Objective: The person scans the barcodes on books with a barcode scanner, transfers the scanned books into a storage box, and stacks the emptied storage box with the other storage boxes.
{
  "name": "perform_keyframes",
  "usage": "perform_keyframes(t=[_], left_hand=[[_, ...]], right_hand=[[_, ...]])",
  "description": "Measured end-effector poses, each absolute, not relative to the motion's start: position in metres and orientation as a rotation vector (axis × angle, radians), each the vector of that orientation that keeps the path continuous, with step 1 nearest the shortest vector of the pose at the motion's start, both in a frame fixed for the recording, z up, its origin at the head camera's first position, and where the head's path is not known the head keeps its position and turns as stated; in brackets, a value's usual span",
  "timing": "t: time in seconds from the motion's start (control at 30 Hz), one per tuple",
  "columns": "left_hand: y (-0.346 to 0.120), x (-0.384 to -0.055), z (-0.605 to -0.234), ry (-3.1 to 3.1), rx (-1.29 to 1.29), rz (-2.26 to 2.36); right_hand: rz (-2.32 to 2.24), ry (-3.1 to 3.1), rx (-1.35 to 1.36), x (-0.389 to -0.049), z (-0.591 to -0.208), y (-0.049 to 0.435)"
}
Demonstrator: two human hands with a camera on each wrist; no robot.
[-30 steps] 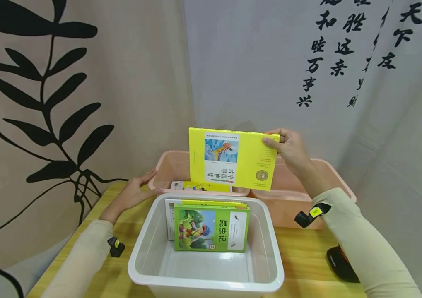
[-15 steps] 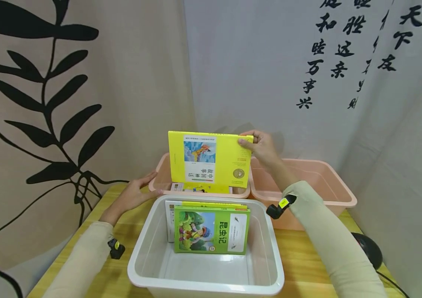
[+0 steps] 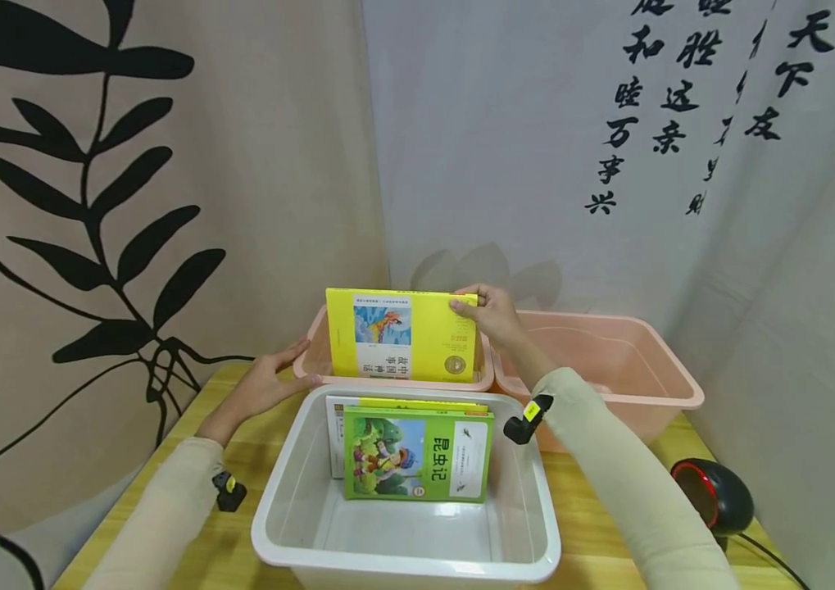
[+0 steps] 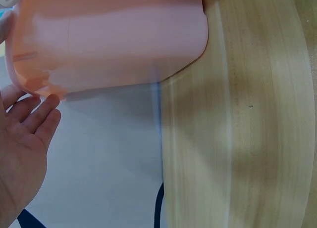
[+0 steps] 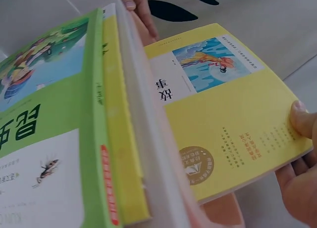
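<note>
My right hand [image 3: 494,318] pinches a yellow book [image 3: 432,336] by its right edge, thumb on the cover. The book stands upright, its lower part inside the left pink bin [image 3: 319,348]; its cover picture is upside down. My left hand [image 3: 270,385] holds that bin at its left front corner, fingers at the rim [image 4: 22,92] and thumb at the front. In the white bin [image 3: 406,557] in front, a green book [image 3: 420,455] leans before another yellow book [image 3: 424,404]. The book seen lying earlier in the left pink bin is hidden behind the held one.
A second pink bin [image 3: 609,352] stands at the right, against the first. A black round device [image 3: 715,496] with a cable sits at the wooden table's [image 3: 594,508] right side. Curtains with a plant print and writing hang close behind.
My right hand has brought the yellow book left, then lowered it into the left pink bin, covering the book seen there before. My left hand has stayed at the bin's corner.
</note>
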State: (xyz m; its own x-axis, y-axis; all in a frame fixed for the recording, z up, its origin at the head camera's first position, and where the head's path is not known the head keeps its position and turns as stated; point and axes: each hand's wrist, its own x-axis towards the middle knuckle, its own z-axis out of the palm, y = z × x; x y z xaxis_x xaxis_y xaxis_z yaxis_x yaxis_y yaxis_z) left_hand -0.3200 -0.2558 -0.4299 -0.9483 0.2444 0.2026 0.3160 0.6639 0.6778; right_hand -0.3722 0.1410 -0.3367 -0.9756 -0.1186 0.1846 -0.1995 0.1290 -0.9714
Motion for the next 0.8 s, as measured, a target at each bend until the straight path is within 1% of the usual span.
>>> perform_keyframes(t=[0.3,0.47,0.67,0.8], left_hand=[[-0.255,-0.32,-0.43,-2.772,-0.486,-1.157],[-0.255,-0.322,-0.431,-2.76,-0.509,-1.179],[-0.257,-0.323,-0.431,-2.757,-0.513,-1.172],[-0.257,-0.322,-0.431,-2.777,-0.49,-1.148]], right_hand=[[1.945,-2.481,0.233,-0.373,-0.355,0.129],[1.954,-2.516,0.238,-0.372,-0.363,0.127],[1.889,-2.583,0.226,-0.372,-0.363,0.127],[1.719,-2.668,0.199,-0.372,-0.361,0.127]])
